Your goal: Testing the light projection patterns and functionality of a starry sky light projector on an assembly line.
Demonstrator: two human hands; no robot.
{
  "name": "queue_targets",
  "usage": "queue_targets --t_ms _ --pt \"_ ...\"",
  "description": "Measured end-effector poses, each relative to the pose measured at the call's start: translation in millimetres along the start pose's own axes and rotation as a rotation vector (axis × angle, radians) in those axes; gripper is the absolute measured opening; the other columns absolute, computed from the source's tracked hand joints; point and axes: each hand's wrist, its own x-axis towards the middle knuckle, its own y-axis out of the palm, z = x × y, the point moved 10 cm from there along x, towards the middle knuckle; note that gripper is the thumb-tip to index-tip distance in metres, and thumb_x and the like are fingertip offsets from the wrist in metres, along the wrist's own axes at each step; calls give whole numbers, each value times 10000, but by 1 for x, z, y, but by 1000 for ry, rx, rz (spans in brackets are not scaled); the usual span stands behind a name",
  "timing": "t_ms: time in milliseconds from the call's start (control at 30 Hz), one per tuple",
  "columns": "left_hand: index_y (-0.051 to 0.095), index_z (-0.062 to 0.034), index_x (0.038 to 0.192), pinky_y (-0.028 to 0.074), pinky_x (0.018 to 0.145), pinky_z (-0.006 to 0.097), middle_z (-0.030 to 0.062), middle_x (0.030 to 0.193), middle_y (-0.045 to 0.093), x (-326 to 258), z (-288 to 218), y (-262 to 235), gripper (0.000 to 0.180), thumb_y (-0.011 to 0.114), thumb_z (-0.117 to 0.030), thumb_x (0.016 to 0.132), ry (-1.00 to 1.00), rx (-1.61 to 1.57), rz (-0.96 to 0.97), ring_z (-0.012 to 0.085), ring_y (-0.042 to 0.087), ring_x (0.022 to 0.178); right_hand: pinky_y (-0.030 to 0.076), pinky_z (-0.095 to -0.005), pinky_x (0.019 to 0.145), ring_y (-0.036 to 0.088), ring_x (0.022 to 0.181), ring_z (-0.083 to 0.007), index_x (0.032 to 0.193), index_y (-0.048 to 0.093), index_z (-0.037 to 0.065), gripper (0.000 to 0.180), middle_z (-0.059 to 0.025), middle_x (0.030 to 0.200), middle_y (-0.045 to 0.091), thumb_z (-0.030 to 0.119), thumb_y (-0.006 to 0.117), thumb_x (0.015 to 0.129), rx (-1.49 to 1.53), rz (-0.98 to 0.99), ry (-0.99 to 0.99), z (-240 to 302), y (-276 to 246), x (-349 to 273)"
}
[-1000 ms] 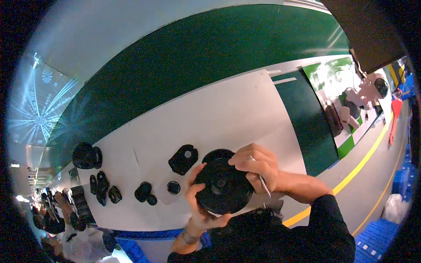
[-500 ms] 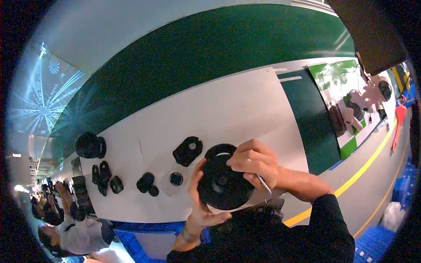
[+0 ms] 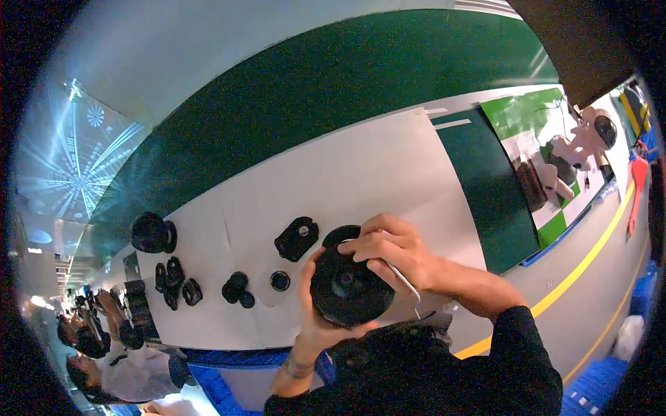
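A round black disc-shaped part (image 3: 352,290) with a raised hub in its middle is held up over the near side of the white table. My left hand (image 3: 318,331) wraps round its left and lower edge, the fingers partly hidden beneath it. At its upper rim, the fingers of my right hand (image 3: 392,253) are bent and pressed to the surface. A thin pale tool with a curved end (image 3: 406,283) sticks out below that hand, held in it. Just beyond the disc lies a flat black oval plate (image 3: 297,239) with a round hole. A small black ring (image 3: 279,281) lies to its left.
Several small round black parts (image 3: 237,288) and elongated black pieces (image 3: 171,281) lie further left, near a larger black round housing (image 3: 148,232). A person in a pale top (image 3: 135,371) works at the left. White devices (image 3: 590,139) stand on a green-and-white mat at the right.
My right hand has shifted slightly left along the upper rim of the disc. My left thumb has moved lower round its near edge. The view has turned a little.
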Motion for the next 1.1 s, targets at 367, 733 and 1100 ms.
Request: queue_targets --t_ms 367,733,1100 --pt "162 -84 1582 380 1174 493 214 1551 335 7 -10 -16 1349 1007 -400 578 73 103 -131 349 418 1414 391 -429 635 530 681 -285 942 624 90 116 -82 778 617 49 654 838 -123 -441 61 -7 -43 -19" --pt "529 -54 1352 583 934 518 128 1282 625 229 36 -215 587 749 -377 915 -321 -304 -311 304 642 1164 434 -403 622 607 643 -255 951 644 82 124 -57 752 636 57 703 844 -220 -244 81 -16 -27 -5" --pt "456 -189 1523 560 977 498 144 1552 355 269 69 -274 729 763 -423 905 -376 60 -407 328 393 1428 471 -406 654 636 672 -246 1011 658 100 159 -55 768 658 101 705 860 -214 -93 130 -26 -12 -2"
